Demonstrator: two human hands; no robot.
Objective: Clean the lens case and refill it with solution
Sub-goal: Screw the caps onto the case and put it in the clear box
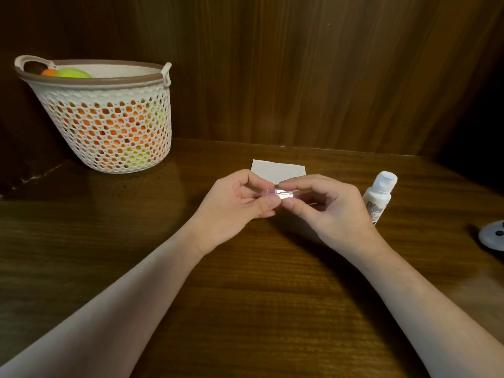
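Note:
A small clear pinkish lens case (281, 194) is held above the wooden table, in the middle of the view. My left hand (234, 208) pinches its left end between thumb and fingers. My right hand (324, 208) pinches its right end the same way. Whether the case's lid is open I cannot tell. A white solution bottle (379, 196) with a white cap stands just right of my right hand. A folded white tissue (278, 171) lies flat on the table behind the hands, partly hidden by them.
A white mesh basket (109, 118) holding orange and yellow-green balls stands at the back left. A round grey-white object (493, 236) sits at the right edge. Wooden walls close in the back and right of the table (245, 296).

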